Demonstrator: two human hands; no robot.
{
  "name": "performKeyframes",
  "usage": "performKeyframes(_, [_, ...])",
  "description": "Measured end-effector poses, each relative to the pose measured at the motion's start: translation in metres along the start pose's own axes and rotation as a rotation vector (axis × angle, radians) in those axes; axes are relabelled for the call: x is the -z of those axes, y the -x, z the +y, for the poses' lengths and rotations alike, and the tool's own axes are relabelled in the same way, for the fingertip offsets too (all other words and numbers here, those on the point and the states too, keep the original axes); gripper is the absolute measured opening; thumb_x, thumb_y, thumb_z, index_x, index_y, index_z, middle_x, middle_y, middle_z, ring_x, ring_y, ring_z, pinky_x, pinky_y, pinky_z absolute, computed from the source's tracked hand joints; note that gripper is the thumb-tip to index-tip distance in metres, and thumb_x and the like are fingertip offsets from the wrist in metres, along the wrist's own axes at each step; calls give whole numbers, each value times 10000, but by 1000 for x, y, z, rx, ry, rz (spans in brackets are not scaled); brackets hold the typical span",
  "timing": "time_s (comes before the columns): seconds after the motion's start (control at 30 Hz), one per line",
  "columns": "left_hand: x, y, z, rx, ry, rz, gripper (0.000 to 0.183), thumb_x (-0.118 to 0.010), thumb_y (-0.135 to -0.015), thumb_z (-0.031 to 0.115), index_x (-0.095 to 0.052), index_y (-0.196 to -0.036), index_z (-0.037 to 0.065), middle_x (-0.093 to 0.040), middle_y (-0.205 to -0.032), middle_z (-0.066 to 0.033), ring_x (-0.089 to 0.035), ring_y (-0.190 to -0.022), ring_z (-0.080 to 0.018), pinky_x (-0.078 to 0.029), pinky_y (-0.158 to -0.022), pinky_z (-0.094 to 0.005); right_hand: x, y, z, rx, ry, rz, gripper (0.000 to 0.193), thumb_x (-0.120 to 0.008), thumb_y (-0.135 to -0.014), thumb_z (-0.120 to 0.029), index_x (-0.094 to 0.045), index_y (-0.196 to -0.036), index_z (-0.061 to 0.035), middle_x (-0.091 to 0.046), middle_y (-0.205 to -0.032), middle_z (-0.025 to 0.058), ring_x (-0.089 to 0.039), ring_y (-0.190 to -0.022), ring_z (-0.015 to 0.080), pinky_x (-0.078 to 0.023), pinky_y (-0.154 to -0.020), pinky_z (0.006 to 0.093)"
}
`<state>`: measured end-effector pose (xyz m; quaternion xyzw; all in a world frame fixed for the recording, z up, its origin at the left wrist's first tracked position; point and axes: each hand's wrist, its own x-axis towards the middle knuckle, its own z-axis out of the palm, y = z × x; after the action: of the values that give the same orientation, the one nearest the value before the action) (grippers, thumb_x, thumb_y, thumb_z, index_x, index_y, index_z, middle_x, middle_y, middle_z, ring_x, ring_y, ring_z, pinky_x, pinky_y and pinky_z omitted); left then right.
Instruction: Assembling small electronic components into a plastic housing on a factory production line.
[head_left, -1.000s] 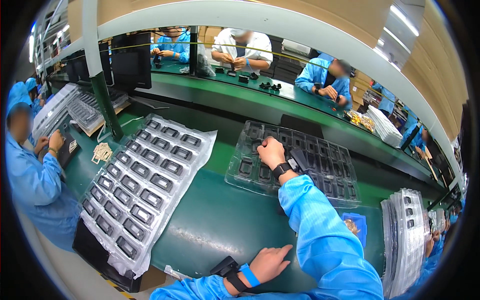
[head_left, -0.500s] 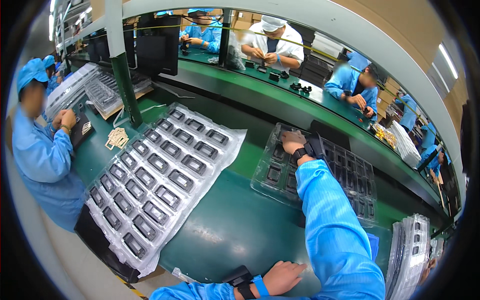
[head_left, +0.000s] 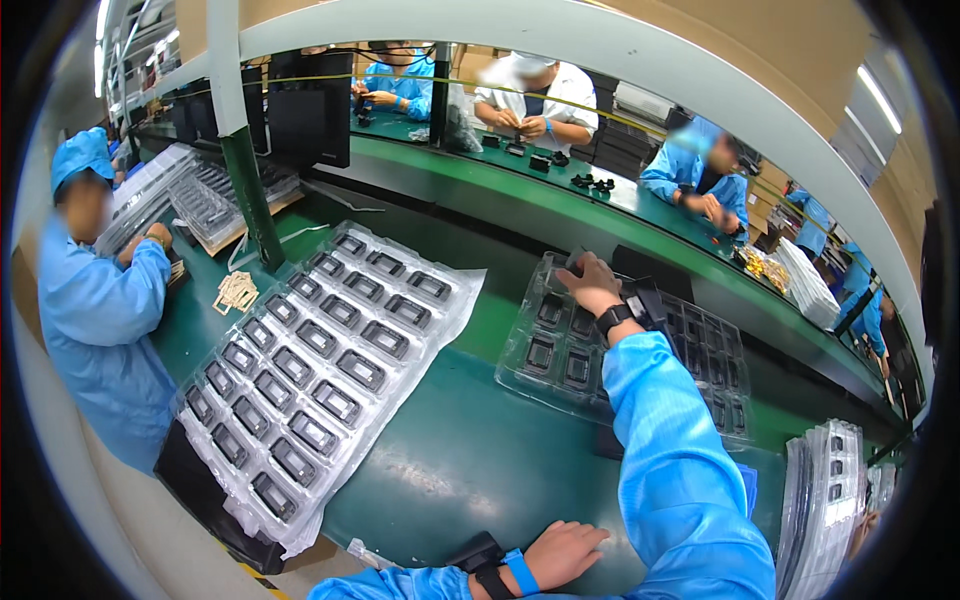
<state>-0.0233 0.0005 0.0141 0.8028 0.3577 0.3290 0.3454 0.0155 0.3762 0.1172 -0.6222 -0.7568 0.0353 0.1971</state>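
My right hand [head_left: 592, 284] reaches over the far left corner of a clear plastic tray [head_left: 515, 376]. Its fingers are closed on a small dark part [head_left: 574, 262], mostly hidden by them. Black rectangular frame parts fill many of the tray's pockets, among them one frame part [head_left: 539, 354] below the hand. My left hand [head_left: 567, 553] lies palm down at the near edge of the green table [head_left: 430, 480], fingers stretched and nothing in them. Left of both hands, a white tray [head_left: 395, 385] bears rows of black frame parts with window-like openings.
Stacked plastic trays [head_left: 822, 500] stand at the right. Tan flat pieces [head_left: 236, 291] lie near a green post [head_left: 252, 200]. A co-worker in blue [head_left: 105, 310] is at the left; others sit beyond the raised green ledge [head_left: 440, 180]. A blue item [head_left: 748, 490] shows beside my right sleeve.
My right hand has lifted slightly at the tray's corner, with a small dark part now showing at its fingertips. My left hand stays put. The co-worker at the left has moved their hands toward the far trays.
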Motion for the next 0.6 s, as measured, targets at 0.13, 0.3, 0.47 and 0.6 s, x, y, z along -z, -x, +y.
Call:
performKeyframes(0.13, [4,-3,1,1,3,-17,332,-654,-871,185,-594,-1181,82,-639,-965,-82,-611,-920,-283,-448,-785,-403,47,39,6,10,-625,-166,456,-596,-923,-448,-634,-917,6,-652,-810,112,-653,-724,197,-504,-648,328])
performKeyframes(0.3, [16,-1,11,27,33,288,435,-719,-829,175,-548,-1203,34,-620,-1031,-133,-609,-938,-297,-479,-773,-398,101,175,9,-35,-876,-373,279,-557,-996,-282,-643,-924,-27,-609,-747,-15,-553,-597,56,-452,-559,214])
performKeyframes(0.47, [25,-1,22,43,-98,684,699,-842,-721,226,-474,-1279,24,-442,-1284,-200,-468,-1141,-366,-401,-961,-437,104,300,47,-289,-862,-560,250,-566,-995,-261,-643,-933,-32,-612,-761,-23,-579,-623,54,-459,-564,213])
performKeyframes(0.6, [26,-6,23,31,-156,442,753,-866,-660,240,-507,-1294,54,-537,-1260,-161,-524,-1134,-322,-341,-979,-434,86,370,74,-372,-1016,-571,257,-556,-1000,-258,-651,-951,-24,-610,-755,-16,-544,-591,53,-440,-546,208])
